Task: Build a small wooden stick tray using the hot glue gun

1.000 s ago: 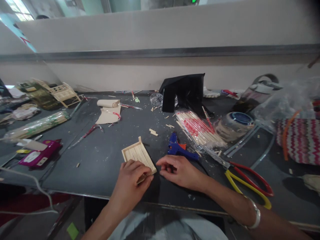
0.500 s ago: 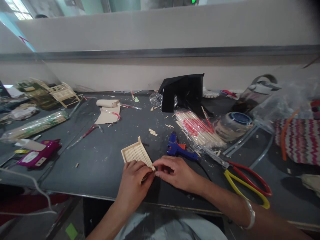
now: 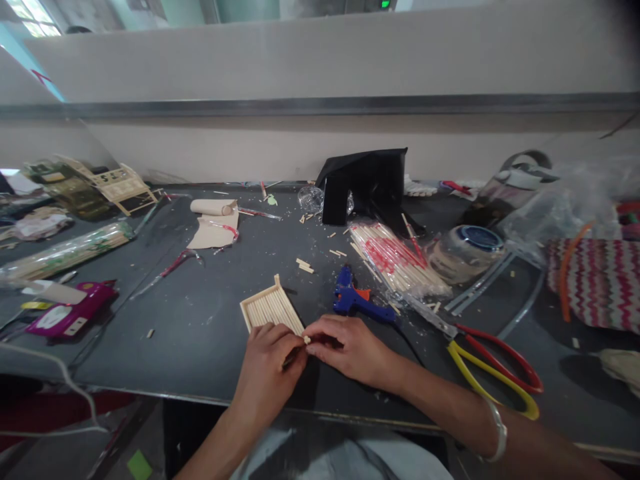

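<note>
A small flat panel of pale wooden sticks (image 3: 268,309) lies on the dark table (image 3: 200,333) in front of me. My left hand (image 3: 270,367) rests on its near end with the fingers curled over the edge. My right hand (image 3: 345,347) meets it from the right, and its fingertips pinch a small stick piece at the panel's near right corner. A blue glue gun (image 3: 356,299) lies just behind my right hand.
A bag of red-printed wooden sticks (image 3: 395,257) and a black folded box (image 3: 367,183) sit behind the glue gun. Yellow and red cutters (image 3: 493,367) lie to the right, a tape roll (image 3: 467,250) further back. A pink packet (image 3: 67,313) and wrapped skewers (image 3: 65,250) lie at left.
My right hand has slid left from beside the panel until its fingertips meet my left hand at the panel's near corner. The left hand has stayed on the panel.
</note>
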The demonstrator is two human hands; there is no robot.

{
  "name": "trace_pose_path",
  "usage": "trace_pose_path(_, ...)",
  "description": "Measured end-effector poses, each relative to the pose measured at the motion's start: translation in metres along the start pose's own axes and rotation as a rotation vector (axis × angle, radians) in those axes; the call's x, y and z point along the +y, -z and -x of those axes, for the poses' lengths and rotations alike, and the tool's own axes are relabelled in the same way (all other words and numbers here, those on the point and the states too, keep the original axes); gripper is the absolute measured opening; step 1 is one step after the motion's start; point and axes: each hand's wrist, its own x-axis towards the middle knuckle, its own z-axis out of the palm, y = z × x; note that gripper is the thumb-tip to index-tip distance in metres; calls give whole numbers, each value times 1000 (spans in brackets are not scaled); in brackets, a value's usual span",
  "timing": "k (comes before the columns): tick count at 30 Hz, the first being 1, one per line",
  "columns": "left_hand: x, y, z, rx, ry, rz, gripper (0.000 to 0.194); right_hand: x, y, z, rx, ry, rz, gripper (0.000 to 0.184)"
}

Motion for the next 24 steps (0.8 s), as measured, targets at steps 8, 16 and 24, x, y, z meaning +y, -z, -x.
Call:
trace_pose_path(8,0,-1,-1,13,-12,21,11,1,0,1,-5,21,14,9)
trace_pose_path(16,1,0,-1,37,-19,22,11,1,-1,1,-5,25,18,9)
trace_pose_path(24,0,-1,-1,19,-17,27,10,2,-2,1,-8,31,34,9)
